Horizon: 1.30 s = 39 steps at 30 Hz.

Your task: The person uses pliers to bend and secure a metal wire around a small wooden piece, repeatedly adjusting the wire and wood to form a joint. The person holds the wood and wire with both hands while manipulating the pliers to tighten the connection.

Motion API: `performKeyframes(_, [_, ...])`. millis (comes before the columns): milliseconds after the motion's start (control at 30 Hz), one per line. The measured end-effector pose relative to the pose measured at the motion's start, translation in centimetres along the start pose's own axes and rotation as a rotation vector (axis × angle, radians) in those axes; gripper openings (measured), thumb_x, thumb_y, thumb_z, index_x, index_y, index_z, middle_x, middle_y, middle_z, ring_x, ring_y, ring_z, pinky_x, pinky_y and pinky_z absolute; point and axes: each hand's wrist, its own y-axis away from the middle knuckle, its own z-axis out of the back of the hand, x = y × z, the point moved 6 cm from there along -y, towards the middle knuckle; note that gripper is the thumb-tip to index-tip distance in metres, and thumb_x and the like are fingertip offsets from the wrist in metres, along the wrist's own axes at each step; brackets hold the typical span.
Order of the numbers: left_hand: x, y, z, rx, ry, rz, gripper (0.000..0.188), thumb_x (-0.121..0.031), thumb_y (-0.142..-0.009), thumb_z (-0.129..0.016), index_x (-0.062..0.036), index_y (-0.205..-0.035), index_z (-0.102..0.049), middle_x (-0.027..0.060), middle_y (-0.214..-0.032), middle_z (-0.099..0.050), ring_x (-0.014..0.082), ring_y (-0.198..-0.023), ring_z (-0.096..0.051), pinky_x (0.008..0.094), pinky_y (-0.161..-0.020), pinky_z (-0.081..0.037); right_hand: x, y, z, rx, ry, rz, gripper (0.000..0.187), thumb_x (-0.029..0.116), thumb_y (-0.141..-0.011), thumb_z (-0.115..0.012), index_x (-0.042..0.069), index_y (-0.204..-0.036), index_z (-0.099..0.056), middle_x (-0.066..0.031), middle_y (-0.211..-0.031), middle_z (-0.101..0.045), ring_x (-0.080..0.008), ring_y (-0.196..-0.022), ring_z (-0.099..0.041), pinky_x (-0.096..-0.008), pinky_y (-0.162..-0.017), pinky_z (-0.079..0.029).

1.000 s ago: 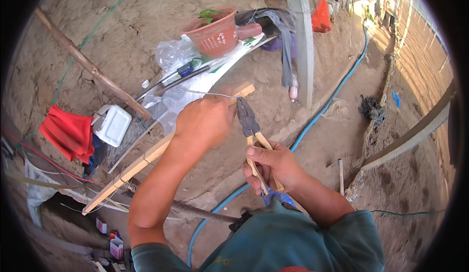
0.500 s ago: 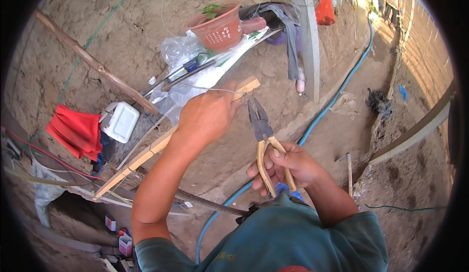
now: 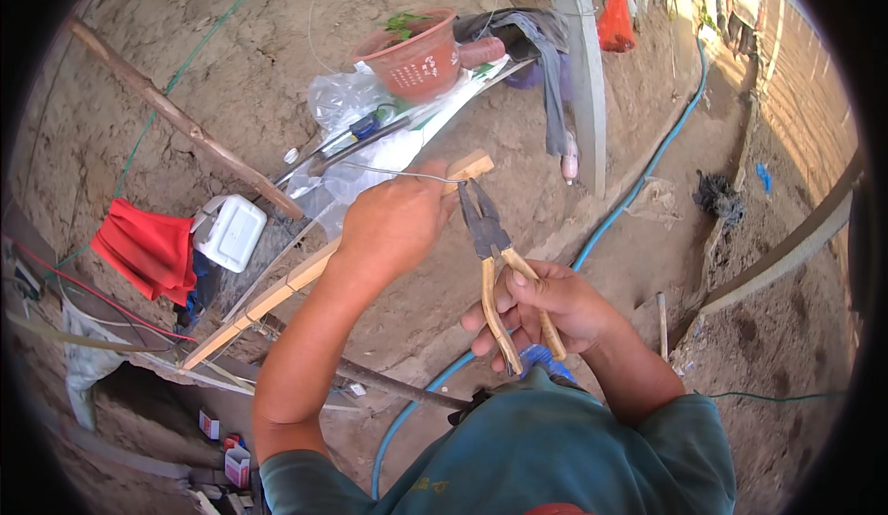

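Note:
My left hand (image 3: 396, 224) is closed around a long pale wooden strip (image 3: 254, 310), close to its upper end. A thin metal wire (image 3: 393, 172) passes over that hand, and its tip lies by the strip's end. Combination pliers (image 3: 488, 235) with worn yellowish handles are in my right hand (image 3: 560, 307), the fingers around and between the handles. Their jaws stand apart, with one jaw at the wire's tip; whether it touches, I cannot tell. My left fingertips are hidden behind the strip.
A reddish plastic pot (image 3: 416, 67) sits beyond my hands beside clear plastic sheeting. On the left lie a red cloth (image 3: 146, 247) and a white box (image 3: 231, 233). A concrete post (image 3: 585, 90) rises ahead. A blue hose (image 3: 629, 196) crosses the dirt. Another person (image 3: 743, 16) stands far right.
The pliers have moved up and slightly left, bringing their spread jaws to the wire's tip beside the strip. My left hand keeps its hold on the wood.

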Motion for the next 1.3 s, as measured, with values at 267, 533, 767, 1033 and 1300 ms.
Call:
performKeyframes(267, [0.6,0.0,-0.2,-0.008,-0.027,0.020,0.043,-0.028,-0.103,-0.060,0.0002,-0.136,-0.057,0.0240,-0.114,-0.073,0.0417,-0.102,-0.072,0.0509,-0.085,-0.058,1.2,-0.2,0.2,-0.294,0.409,0.051,0.052,0.048,-0.107,-0.063,0.002,-0.131,-0.058,-0.0145,-0.116,-0.074,-0.0250,-0.100,-0.076,-0.0379,-0.070,-0.063])
performKeyframes(533, [1.2,-0.6,-0.8,-0.030,-0.011,-0.003,0.035,-0.026,-0.102,-0.060,0.0000,-0.126,-0.058,0.0238,-0.107,-0.074,0.0420,-0.099,-0.072,0.0525,-0.083,-0.058,2.0,-0.6,-0.4,-0.372,0.674,0.077,0.050,0.049,-0.107,-0.062,0.001,-0.121,-0.063,-0.0078,-0.103,-0.072,-0.0163,-0.090,-0.074,-0.0305,-0.065,-0.058])
performKeyframes(767, [1.0,-0.9,-0.8,-0.010,0.025,0.017,0.036,-0.028,-0.103,-0.059,-0.0005,-0.126,-0.058,0.0234,-0.103,-0.075,0.0417,-0.098,-0.073,0.0526,-0.082,-0.058,2.7,-1.2,-0.2,-0.485,0.733,0.133,0.046,0.046,-0.108,-0.062,0.000,-0.109,-0.064,-0.0049,-0.083,-0.067,-0.0127,-0.075,-0.069,-0.0286,-0.058,-0.052])
performKeyframes(1033, [1.4,-0.9,-0.9,-0.019,0.021,0.004,0.037,-0.028,-0.103,-0.060,-0.0005,-0.128,-0.058,0.0238,-0.104,-0.075,0.0421,-0.095,-0.073,0.0519,-0.079,-0.059,3.1,-1.3,-0.9,-0.454,0.664,0.084,0.048,0.047,-0.110,-0.057,0.000,-0.117,-0.058,-0.0088,-0.097,-0.069,-0.0158,-0.071,-0.070,-0.0312,-0.054,-0.058])
performKeyframes(1300, [2.1,-1.0,-1.6,-0.040,-0.013,0.008,0.034,-0.025,-0.101,-0.062,0.0033,-0.120,-0.059,0.0254,-0.103,-0.074,0.0436,-0.091,-0.073,0.0523,-0.076,-0.059,0.7,-3.1,-1.8,-0.403,0.383,0.218,0.041,0.040,-0.108,-0.064,0.000,-0.106,-0.057,-0.0080,-0.088,-0.066,-0.0161,-0.061,-0.067,-0.0336,-0.047,-0.056])
